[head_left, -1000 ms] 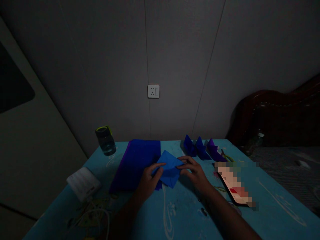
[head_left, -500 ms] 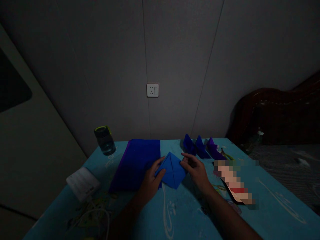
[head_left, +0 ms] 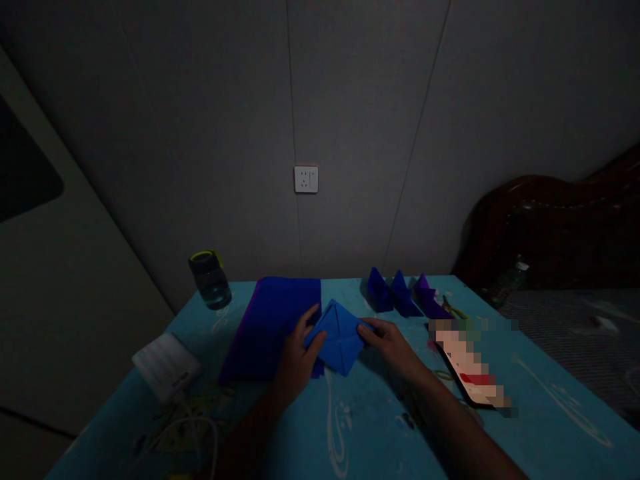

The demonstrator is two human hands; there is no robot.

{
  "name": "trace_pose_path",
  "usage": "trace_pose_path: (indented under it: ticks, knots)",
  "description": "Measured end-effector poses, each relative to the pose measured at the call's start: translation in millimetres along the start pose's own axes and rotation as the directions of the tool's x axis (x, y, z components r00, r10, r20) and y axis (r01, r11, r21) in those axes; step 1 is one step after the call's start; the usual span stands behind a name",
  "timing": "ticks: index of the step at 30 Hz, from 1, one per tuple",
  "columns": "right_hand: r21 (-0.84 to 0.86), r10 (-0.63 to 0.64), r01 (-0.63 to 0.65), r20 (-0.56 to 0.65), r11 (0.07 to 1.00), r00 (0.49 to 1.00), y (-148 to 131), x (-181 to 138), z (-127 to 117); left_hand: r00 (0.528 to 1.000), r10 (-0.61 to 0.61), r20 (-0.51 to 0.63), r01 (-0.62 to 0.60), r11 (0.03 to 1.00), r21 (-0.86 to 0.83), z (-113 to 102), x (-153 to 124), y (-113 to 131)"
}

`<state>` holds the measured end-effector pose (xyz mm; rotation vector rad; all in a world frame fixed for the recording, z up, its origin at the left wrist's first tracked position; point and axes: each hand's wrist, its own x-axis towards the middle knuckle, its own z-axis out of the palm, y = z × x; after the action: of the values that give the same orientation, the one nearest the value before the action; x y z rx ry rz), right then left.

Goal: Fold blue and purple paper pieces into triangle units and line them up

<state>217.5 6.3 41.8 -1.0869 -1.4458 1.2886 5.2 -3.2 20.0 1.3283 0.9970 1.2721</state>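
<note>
A blue folded paper (head_left: 341, 339), diamond-shaped with creases crossing near its middle, is held up between my two hands over the table. My left hand (head_left: 299, 350) grips its left corner, the thumb lying on the near face and the fingers behind. At the right corner my right hand (head_left: 385, 340) pinches the paper between thumb and fingers. Left of it lies a stack of dark blue paper sheets (head_left: 275, 320) with a purple edge, partly behind my left hand. Three folded paper boats (head_left: 379, 293), two blue and one purple, stand in a row beyond my right hand.
A water bottle (head_left: 210, 283) stands at the back left. Nearer lies a white power bank (head_left: 167, 365) with a white cable (head_left: 215, 433). On the right rests a phone (head_left: 467, 367) with a blurred screen. The patterned blue tablecloth (head_left: 370, 427) reaches the wall.
The paper has turned a little and shifted slightly left. My right hand's raised fingers have come down onto its right corner. My left hand keeps hold of the left side.
</note>
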Motion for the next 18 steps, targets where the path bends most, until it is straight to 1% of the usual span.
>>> trace_pose_path:
  ticks: [4, 7, 9, 11, 13, 16, 18]
  knots:
    - [-0.054, -0.066, 0.064, -0.046, 0.997, 0.997, -0.8, -0.3, 1.1, 0.997, -0.005, -0.077, 0.01, 0.998, 0.061, -2.2, 3.9, -2.2]
    - [-0.144, -0.112, 0.097, -0.1, 0.985, 0.989, 1.4, 0.9, -1.1, 0.994, 0.027, -0.107, -0.012, 0.989, 0.145, -3.2, 6.4, -2.7]
    - [-0.169, -0.116, 0.095, -0.119, 0.981, 0.986, 2.5, 0.8, -2.2, 0.991, 0.049, -0.126, -0.026, 0.984, 0.178, -3.5, 7.3, -2.4]
    - [-0.162, -0.116, 0.095, -0.124, 0.982, 0.985, 2.6, -0.2, -1.8, 0.987, 0.071, -0.147, -0.042, 0.98, 0.193, -4.0, 7.9, -2.7]
    - [-0.147, -0.138, 0.117, -0.137, 0.982, 0.981, 1.9, -1.5, 0.1, 0.98, 0.12, -0.158, -0.088, 0.977, 0.195, -4.9, 8.6, -4.0]
    - [-0.088, -0.213, 0.202, -0.154, 0.975, 0.965, 1.2, -2.6, 3.3, 0.969, 0.187, -0.16, -0.164, 0.975, 0.147, -5.7, 9.7, -6.5]
    - [-0.043, -0.264, 0.261, -0.165, 0.964, 0.95, 1.7, -2.8, 4.0, 0.974, 0.174, -0.142, -0.162, 0.982, 0.095, -5.0, 9.9, -7.6]
